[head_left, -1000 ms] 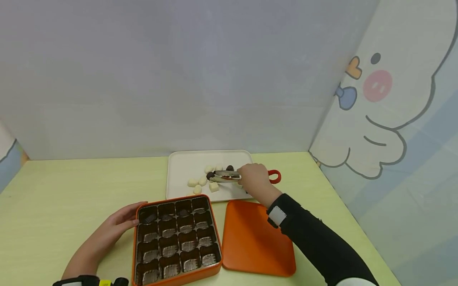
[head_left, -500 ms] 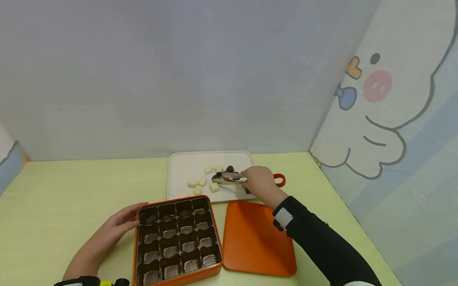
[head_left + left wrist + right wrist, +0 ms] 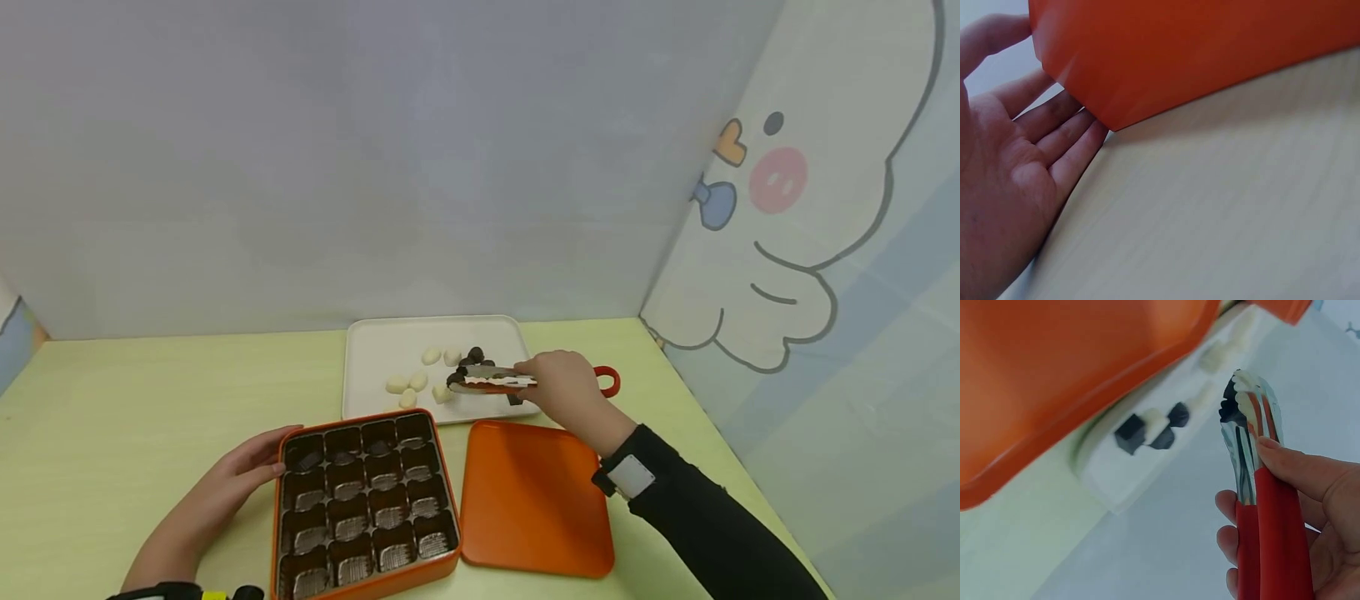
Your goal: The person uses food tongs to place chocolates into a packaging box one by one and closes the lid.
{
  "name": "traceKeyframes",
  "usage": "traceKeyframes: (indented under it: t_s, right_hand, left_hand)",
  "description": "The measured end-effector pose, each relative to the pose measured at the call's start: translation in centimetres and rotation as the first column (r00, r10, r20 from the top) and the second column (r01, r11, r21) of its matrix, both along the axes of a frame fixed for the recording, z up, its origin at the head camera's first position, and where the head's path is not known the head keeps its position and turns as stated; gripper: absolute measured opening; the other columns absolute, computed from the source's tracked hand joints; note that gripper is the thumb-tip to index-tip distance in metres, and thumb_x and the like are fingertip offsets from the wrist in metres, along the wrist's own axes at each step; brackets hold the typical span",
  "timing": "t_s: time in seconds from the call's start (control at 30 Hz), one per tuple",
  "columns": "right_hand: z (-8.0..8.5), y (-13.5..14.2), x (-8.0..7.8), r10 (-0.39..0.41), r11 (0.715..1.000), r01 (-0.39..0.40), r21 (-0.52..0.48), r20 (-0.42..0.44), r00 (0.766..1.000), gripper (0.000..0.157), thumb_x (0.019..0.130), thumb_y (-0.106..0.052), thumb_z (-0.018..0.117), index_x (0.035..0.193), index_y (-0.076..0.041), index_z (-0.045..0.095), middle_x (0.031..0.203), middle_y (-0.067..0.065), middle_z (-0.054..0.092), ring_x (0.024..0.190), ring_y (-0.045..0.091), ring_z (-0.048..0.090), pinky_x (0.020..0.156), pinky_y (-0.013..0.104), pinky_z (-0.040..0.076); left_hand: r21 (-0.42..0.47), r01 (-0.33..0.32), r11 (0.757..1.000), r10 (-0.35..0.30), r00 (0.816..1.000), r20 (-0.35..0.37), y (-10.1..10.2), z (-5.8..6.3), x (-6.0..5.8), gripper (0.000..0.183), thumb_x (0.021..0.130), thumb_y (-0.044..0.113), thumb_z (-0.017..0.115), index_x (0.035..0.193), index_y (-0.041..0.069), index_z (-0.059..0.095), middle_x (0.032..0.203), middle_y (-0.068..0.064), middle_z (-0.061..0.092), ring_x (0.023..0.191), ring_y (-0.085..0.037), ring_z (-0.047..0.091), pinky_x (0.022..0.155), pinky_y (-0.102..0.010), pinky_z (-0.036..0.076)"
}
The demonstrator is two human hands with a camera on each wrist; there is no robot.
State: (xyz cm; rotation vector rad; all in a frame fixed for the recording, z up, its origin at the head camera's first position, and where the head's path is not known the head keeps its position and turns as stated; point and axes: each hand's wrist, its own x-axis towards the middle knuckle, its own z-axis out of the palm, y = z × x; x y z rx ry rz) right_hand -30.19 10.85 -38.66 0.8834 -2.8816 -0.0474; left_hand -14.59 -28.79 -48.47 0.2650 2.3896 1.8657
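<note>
My right hand grips red-handled metal tongs over the white tray. A dark chocolate piece sits between the tong tips, and the thumb presses on the metal near the handle. On the tray lie several white pieces and dark pieces, including a dark cube. My left hand rests against the far left corner of an orange box, its fingers straight along the side. Inside the box is a brown divided insert with several square compartments.
An orange lid lies to the right of the box, in front of the tray. All stand on a pale yellow table. A grey wall rises behind it, and a cartoon-printed panel borders the right side.
My right hand and the tongs have moved to the right over the tray, with a dark chocolate piece at the tips. My left hand stays at the box corner; the head view has shifted slightly.
</note>
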Motion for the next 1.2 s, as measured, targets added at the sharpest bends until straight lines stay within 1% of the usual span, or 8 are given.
traceKeyframes:
  t_s: [0.17, 0.33, 0.5, 0.57, 0.8, 1.0, 1.1, 1.2]
  right_hand:
    - [1.5, -0.7, 2.5, 0.088, 0.996, -0.088, -0.005, -0.047, 0.995, 0.037, 0.075, -0.033, 0.072, 0.110, -0.023, 0.064, 0.075, -0.006, 0.064, 0.055, 0.008, 0.044, 0.046, 0.020, 0.038]
    - [2.5, -1.4, 4.5, 0.195, 0.981, -0.190, 0.047, -0.125, 0.973, 0.033, 0.075, -0.030, 0.072, 0.106, -0.022, 0.065, 0.069, -0.006, 0.058, 0.053, 0.010, 0.043, 0.044, 0.020, 0.037]
    - [2.7, -2.3, 5.6, 0.241, 0.969, -0.229, 0.090, -0.153, 0.958, 0.031, 0.075, -0.028, 0.073, 0.104, -0.023, 0.064, 0.070, -0.006, 0.058, 0.055, 0.013, 0.046, 0.047, 0.023, 0.040]
    - [2.6, -2.7, 5.8, 0.255, 0.964, -0.239, 0.115, -0.154, 0.955, 0.030, 0.075, -0.030, 0.073, 0.102, -0.023, 0.064, 0.071, -0.006, 0.059, 0.056, 0.014, 0.046, 0.048, 0.024, 0.041]
    - [2.6, -3.7, 6.9, 0.230, 0.961, -0.199, 0.190, -0.162, 0.959, 0.024, 0.074, -0.035, 0.073, 0.094, -0.025, 0.065, 0.069, -0.007, 0.055, 0.054, 0.013, 0.044, 0.046, 0.023, 0.039]
    - [2.9, -4.0, 7.1, 0.211, 0.960, -0.173, 0.220, -0.165, 0.963, 0.025, 0.074, -0.037, 0.072, 0.095, -0.025, 0.065, 0.070, -0.007, 0.055, 0.055, 0.013, 0.043, 0.048, 0.023, 0.039]
    - [2.9, -3.9, 7.1, 0.220, 0.963, -0.184, 0.196, -0.183, 0.958, 0.027, 0.074, -0.036, 0.073, 0.097, -0.024, 0.065, 0.071, -0.007, 0.056, 0.055, 0.014, 0.042, 0.048, 0.023, 0.038]
    - [3.0, -3.5, 6.9, 0.190, 0.975, -0.162, 0.155, -0.190, 0.963, 0.034, 0.073, -0.035, 0.073, 0.103, -0.024, 0.064, 0.074, -0.006, 0.058, 0.057, 0.015, 0.044, 0.050, 0.024, 0.039]
  left_hand:
    - [0.014, 0.000, 1.000, 0.000, 1.000, -0.003, -0.1, -0.2, -0.1, 0.046, 0.094, 0.023, 0.048, 0.137, 0.015, 0.034, 0.144, -0.017, 0.022, 0.128, -0.026, 0.021, 0.089, -0.014, 0.034]
    - [0.011, -0.008, 1.000, 0.008, 1.000, -0.012, 0.0, -0.4, -0.2, 0.046, 0.094, 0.023, 0.049, 0.136, 0.014, 0.035, 0.143, -0.018, 0.024, 0.126, -0.017, 0.026, 0.089, -0.016, 0.036]
    - [0.002, -0.014, 1.000, 0.014, 1.000, -0.006, -0.1, -0.5, -0.2, 0.046, 0.093, 0.025, 0.049, 0.136, 0.016, 0.035, 0.143, -0.017, 0.025, 0.126, -0.024, 0.025, 0.088, -0.017, 0.036]
    - [0.003, -0.014, 1.000, 0.014, 1.000, -0.006, -0.2, -0.6, -0.2, 0.046, 0.093, 0.025, 0.049, 0.137, 0.016, 0.035, 0.143, -0.016, 0.025, 0.126, -0.023, 0.025, 0.089, -0.017, 0.036]
    - [0.018, -0.001, 1.000, 0.001, 1.000, -0.030, -0.2, -0.7, -0.4, 0.045, 0.094, 0.021, 0.049, 0.136, 0.015, 0.035, 0.140, -0.018, 0.030, 0.120, -0.007, 0.034, 0.089, -0.018, 0.037]
    - [0.014, -0.003, 1.000, 0.003, 0.999, -0.032, -0.4, -0.7, -0.5, 0.045, 0.093, 0.021, 0.049, 0.136, 0.014, 0.036, 0.140, -0.018, 0.029, 0.120, -0.007, 0.033, 0.089, -0.017, 0.036]
    - [0.009, -0.007, 1.000, 0.007, 1.000, -0.022, -0.4, -0.6, -0.5, 0.045, 0.093, 0.022, 0.049, 0.136, 0.014, 0.036, 0.141, -0.018, 0.028, 0.122, -0.010, 0.031, 0.089, -0.017, 0.036]
    - [0.008, -0.009, 1.000, 0.009, 1.000, -0.013, -0.4, -0.6, -0.4, 0.046, 0.093, 0.023, 0.049, 0.136, 0.014, 0.035, 0.142, -0.018, 0.027, 0.122, -0.010, 0.031, 0.089, -0.017, 0.036]
